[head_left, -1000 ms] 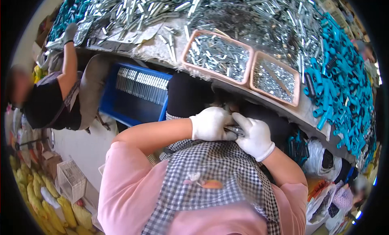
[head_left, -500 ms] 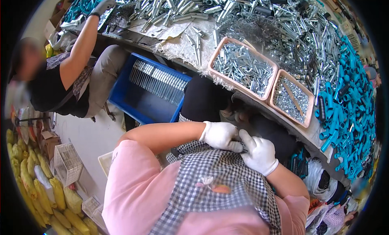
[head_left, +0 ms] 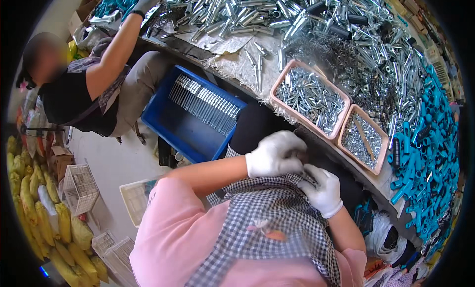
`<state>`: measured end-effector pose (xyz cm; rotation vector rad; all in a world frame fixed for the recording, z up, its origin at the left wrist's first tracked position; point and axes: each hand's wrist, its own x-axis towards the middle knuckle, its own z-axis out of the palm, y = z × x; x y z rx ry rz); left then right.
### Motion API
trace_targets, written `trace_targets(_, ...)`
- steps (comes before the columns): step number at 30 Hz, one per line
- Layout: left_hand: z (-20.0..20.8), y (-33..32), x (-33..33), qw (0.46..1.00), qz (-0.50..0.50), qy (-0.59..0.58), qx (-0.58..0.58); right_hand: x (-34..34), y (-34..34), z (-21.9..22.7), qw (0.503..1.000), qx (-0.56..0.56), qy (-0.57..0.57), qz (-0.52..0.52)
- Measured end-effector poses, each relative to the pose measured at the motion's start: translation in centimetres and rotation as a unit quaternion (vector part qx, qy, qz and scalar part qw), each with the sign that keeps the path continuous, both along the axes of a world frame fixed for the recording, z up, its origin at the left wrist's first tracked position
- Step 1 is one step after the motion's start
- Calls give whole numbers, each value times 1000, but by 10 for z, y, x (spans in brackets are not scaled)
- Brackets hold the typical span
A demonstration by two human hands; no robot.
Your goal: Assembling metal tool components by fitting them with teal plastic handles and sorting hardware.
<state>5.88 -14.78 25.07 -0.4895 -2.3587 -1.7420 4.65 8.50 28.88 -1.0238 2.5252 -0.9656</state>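
Note:
My left hand, in a white glove, is raised above my lap with its fingers curled in and slightly blurred. Close beside it, my gloved right hand pinches a small, dark piece that I cannot make out. What the left fingers hold, if anything, is hidden. Both hands are over the top edge of my checked apron. Ahead of them stand a pink tray of small metal rods and a smaller pink tray of tiny metal parts with a flat stick.
A blue crate with a row of metal rods stands left of my knees. Metal tubes, springs and teal handles heap the bench. At left, a co-worker's gloved hand reaches onto it. White baskets and yellow sacks stand on the floor.
My left hand has lifted and turned over, its fingers curling down and away from the right hand. The right hand has dropped slightly. The whole view has shifted, so the bench appears farther right.

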Motion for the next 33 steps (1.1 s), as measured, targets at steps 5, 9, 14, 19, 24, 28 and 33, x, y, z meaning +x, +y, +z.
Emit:
trace_targets(5, -82, -89, -11, 901, 386, -196, -24, 12, 10, 3, 956, -77, -206, -194)
trace_targets(9, -175, -192, -8, 795, 493, -235, -263, 12, 16, -6, 952, -92, -203, -209)
trace_targets(14, -195, -249, -28, 681, 522, -299, -417, 9, 10, -13, 928, -106, -261, -245)
trace_targets(19, -218, -271, -47, 635, 498, -350, -475, 12, 7, -14, 930, -101, -252, -247)
trace_targets(24, -223, -290, -61, 615, 480, -388, -492, 17, 14, -20, 925, -81, -256, -270)
trace_targets(28, -211, -292, -75, 636, 463, -414, -457, 16, 13, -19, 943, -63, -209, -252)
trace_targets(33, -209, -289, -75, 638, 456, -430, -449, 19, 9, -15, 956, -77, -195, -208)
